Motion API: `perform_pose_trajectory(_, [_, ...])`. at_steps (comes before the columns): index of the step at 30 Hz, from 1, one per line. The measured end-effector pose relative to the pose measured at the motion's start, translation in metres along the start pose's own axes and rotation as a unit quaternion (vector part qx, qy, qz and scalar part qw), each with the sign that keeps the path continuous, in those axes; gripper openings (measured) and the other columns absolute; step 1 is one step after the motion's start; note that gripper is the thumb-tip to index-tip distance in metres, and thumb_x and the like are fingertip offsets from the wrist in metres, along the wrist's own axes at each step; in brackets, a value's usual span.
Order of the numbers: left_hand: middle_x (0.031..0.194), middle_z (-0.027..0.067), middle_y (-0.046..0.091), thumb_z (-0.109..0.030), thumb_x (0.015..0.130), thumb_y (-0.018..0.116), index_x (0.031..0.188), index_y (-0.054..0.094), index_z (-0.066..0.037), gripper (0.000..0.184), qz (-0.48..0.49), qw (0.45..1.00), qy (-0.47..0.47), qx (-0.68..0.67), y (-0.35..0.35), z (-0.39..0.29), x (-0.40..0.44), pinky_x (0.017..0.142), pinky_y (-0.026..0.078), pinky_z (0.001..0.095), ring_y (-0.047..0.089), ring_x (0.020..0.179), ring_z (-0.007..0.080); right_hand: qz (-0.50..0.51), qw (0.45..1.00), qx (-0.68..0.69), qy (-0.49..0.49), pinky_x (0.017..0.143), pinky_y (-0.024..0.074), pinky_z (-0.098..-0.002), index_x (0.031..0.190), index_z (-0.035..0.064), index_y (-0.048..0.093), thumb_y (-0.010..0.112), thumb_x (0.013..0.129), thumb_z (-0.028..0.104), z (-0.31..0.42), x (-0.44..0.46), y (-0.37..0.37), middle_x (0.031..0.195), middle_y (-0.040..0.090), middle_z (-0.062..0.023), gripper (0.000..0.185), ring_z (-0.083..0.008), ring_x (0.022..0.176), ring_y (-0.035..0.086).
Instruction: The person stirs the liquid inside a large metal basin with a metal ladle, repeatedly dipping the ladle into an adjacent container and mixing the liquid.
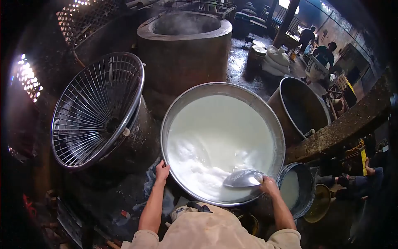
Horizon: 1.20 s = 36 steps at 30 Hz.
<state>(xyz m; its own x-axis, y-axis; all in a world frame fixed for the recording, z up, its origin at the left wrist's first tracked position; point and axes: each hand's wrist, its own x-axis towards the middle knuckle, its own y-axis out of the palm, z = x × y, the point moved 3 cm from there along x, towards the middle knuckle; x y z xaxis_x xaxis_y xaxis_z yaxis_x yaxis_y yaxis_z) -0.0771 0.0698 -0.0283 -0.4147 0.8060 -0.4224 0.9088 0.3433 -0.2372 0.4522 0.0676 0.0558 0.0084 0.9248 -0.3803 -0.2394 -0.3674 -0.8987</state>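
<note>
The hands [163, 171] [269, 186] reach forward, left gripping the vat's rim [164, 159], right a metal scoop [243, 178].

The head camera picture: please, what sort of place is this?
It looks like a small, smoky workshop, perhaps for making food. A large metal basin holds white, milky liquid, steam rises from a big round vat, and a wide wire basket leans beside them.
</note>
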Motion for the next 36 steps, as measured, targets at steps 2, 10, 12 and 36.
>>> perform_pose_trajectory(2, [0.098,0.012,0.067,-0.003,0.078,0.058,0.118,0.057,-0.003,0.041,-0.079,0.997,0.015,0.004,0.0,0.007,0.001,0.075,0.045,0.0287,0.059,0.086,0.0161,-0.052,0.998,-0.027,-0.019,0.079,0.0498,-0.047,0.09,0.0014,0.064,0.063,0.065,0.017,-0.007,-0.011,-0.036,0.086,0.066,-0.0218,0.03,-0.0388,0.084,0.063])
perform_pose_trajectory(10, [0.107,0.0123,0.066,-0.004,0.079,0.058,0.119,0.057,-0.005,0.04,-0.116,0.992,0.04,0.04,0.003,0.017,0.007,0.082,0.045,0.0302,0.061,0.094,0.0196,-0.146,0.982,0.113,-0.028,0.074,0.0511,-0.0451,0.1,0.0035,0.064,0.062,0.064,0.017,-0.038,0.027,-0.124,0.082,0.066,-0.0207,0.038,-0.0396,0.079,0.063])
perform_pose_trajectory(12, [0.106,0.0124,0.066,-0.005,0.079,0.058,0.12,0.057,-0.005,0.04,-0.1,0.995,0.024,0.018,0.002,0.012,0.004,0.083,0.044,0.0302,0.061,0.095,0.0201,-0.277,0.958,0.071,-0.013,0.074,0.0508,-0.0458,0.097,0.0031,0.064,0.061,0.066,0.017,-0.056,0.07,-0.098,0.081,0.066,-0.0215,0.034,-0.0398,0.078,0.063])
perform_pose_trajectory(36, [0.082,-0.002,0.062,0.001,0.08,0.062,0.103,0.063,-0.002,0.023,0.059,0.997,-0.032,-0.043,-0.01,0.02,0.019,0.062,0.041,0.0235,0.052,0.07,0.0069,-0.024,0.952,0.292,0.088,0.042,0.0508,-0.0339,0.095,0.0011,0.063,0.06,0.069,0.01,0.113,0.052,0.098,0.063,0.062,-0.0119,0.028,-0.0194,0.048,0.06])
